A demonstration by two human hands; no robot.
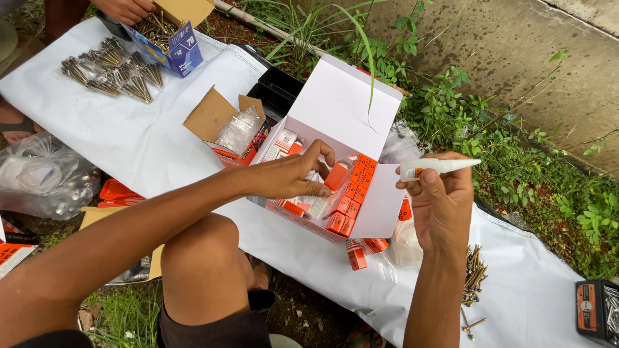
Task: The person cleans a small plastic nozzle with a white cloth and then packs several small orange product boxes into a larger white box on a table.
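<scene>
Screw piles (109, 67): far left on white sheet (129, 142), bundled, dark w/ brass tips; another person's hand (126, 9) holds a blue screw box (169, 40) above them.
Plastic bag (42, 177): left edge, clear, crumpled, partly off the sheet.
Brown carton (225, 125): open flaps, clear wrap inside, just beside the white box.
White box (335, 129): centre, lid propped up; holds rows of small orange cartons (348, 200), some loose white/orange packs at its near left.
Left hand (290, 175): reaches into the white box; fingers curled, thumb + index pinching one orange carton (336, 175) at its upper end.
Orange carton, handling (est.): light, thin card, crushes if squeezed; take by long flat sides, not end flaps.
Spilled cartons (356, 254): on the sheet just below the box's near corner.
Right hand (442, 203): raised right of the box; fingers closed round a small white tube (438, 167), nozzle pointing right.
Tube, handling (est.): v. light, smooth plastic, slightly slippery, soft body; hold mid-body, gentle grip, away from the tip.
Loose screws (474, 274): right, on the sheet near the wrist.
Black case (596, 309): far right edge, orange label.
</scene>
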